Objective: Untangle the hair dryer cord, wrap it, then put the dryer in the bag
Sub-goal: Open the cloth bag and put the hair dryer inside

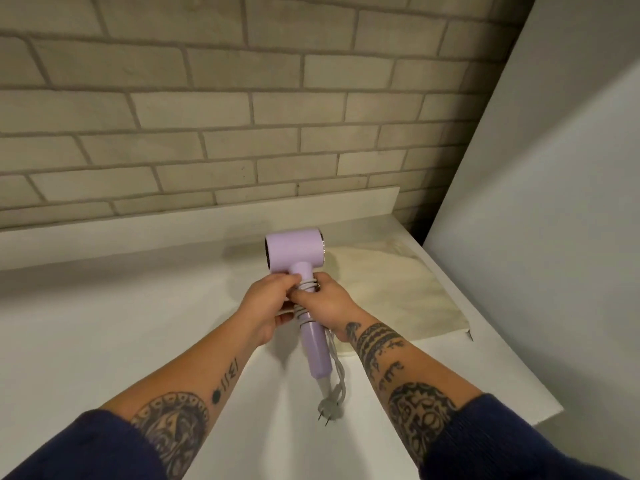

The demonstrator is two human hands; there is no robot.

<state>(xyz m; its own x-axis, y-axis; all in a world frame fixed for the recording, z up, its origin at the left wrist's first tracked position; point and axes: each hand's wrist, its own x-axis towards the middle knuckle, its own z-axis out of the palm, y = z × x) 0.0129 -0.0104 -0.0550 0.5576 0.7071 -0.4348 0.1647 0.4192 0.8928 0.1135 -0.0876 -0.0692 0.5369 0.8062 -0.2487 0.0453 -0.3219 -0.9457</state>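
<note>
Person stood at a white countertop [104,341] against a pale brick wall [207,116]. A lilac plastic hair dryer [294,252] was held just above the counter, barrel towards the far wall and handle pointing back at the person.

- Left hand [268,306]: fingers curled tight at the top of the handle. It appeared to pinch a strand of the pale grey cord [337,368] against the handle.
- Right hand [329,303]: wrapped closed round the handle from the right, over the turns. I could not tell which fingers touched cord and which touched plastic.
- Several neat turns of cord sat high on the handle, just under the barrel.
- The remainder hung loose along the lower handle, with the two-pin plug [327,408] dangling nearest the person.
- A flat cream cloth bag [398,292] lay on the counter to the right, just beyond the hands. I could not see its mouth.

Judged the step as wrapping, perhaps half done, with no knots visible in the slack.

To do it well:
- Keep one hand pinning the last turn so the coils cannot spring off.
- Lay each new turn snug beside the previous one, working down the handle.
- Keep the tension light, so the cord does not kink where it leaves the handle's end.
- Leave a short tail, then tuck the plug under a turn.
- Open the bag only once the plug is secured.
</note>
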